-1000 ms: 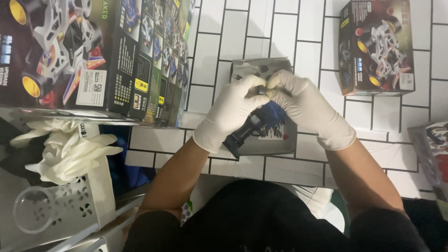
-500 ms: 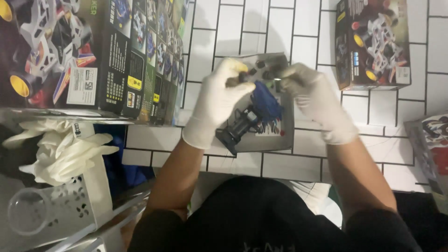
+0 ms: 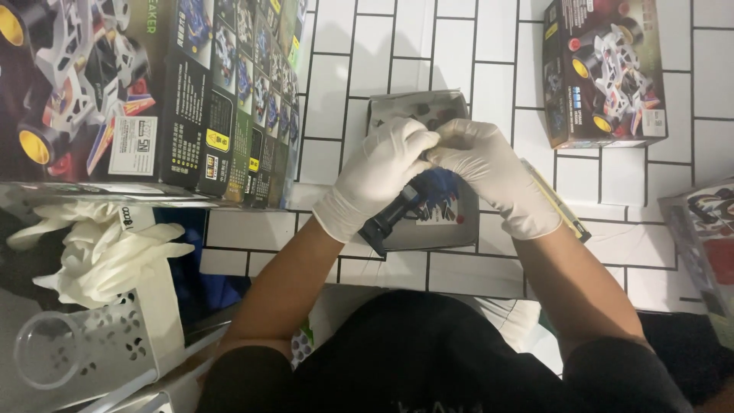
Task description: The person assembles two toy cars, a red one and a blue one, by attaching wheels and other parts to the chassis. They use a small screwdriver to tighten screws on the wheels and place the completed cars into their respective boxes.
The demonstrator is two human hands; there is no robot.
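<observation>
both gloved hands have closed together again over the grey tray [image 3: 428,229] at centre. left hand [image 3: 378,180] grips the black-and-blue toy car chassis [image 3: 405,210], now tucked lower than half a second ago. right hand [image 3: 489,172] pinches a small part, hidden, at its 12 o'clock end.

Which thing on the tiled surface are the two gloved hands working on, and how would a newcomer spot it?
On the white tiled surface, look centre, between two toy-car boxes. There lies an open grey tray-like box; over it the left hand holds a black-and-blue toy car chassis, the only unboxed piece.
</observation>
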